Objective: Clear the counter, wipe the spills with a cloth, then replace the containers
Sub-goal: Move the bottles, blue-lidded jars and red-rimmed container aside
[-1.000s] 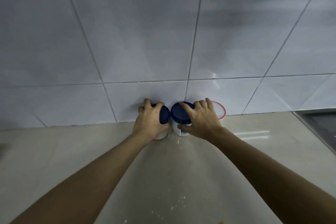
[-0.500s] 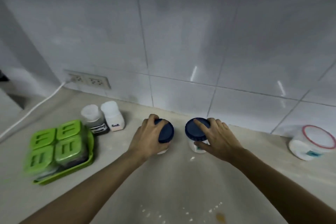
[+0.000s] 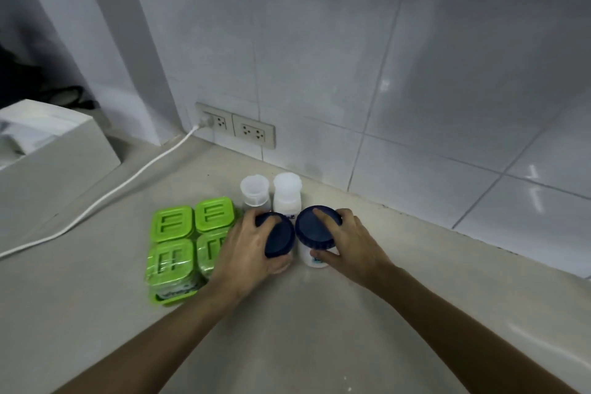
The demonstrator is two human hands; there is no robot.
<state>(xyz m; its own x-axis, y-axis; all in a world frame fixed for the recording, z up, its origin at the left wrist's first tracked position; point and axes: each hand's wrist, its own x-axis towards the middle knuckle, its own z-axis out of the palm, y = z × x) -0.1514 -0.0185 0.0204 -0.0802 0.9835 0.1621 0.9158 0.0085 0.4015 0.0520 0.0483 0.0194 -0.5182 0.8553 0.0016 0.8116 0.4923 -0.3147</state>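
Two white jars with dark blue lids stand side by side on the beige counter (image 3: 96, 313). My left hand (image 3: 248, 253) grips the left blue-lidded jar (image 3: 279, 238) from its left side. My right hand (image 3: 350, 246) grips the right blue-lidded jar (image 3: 315, 227), with a finger lying across the lid. Just behind them stand two small white-capped bottles (image 3: 255, 190) (image 3: 287, 190). A green tray of four green-lidded boxes (image 3: 174, 222) sits directly left of my left hand.
A white cable (image 3: 105, 197) runs across the counter to a wall socket (image 3: 211, 120); a second socket (image 3: 254, 133) is beside it. A white box-shaped object (image 3: 48, 137) stands at the far left. White tiled wall backs the counter. Small white specks (image 3: 347, 385) lie near the front.
Both hands have carried the two blue-lidded jars leftward along the counter, up against the green tray and small bottles. The red-rimmed container on the right has left the view.
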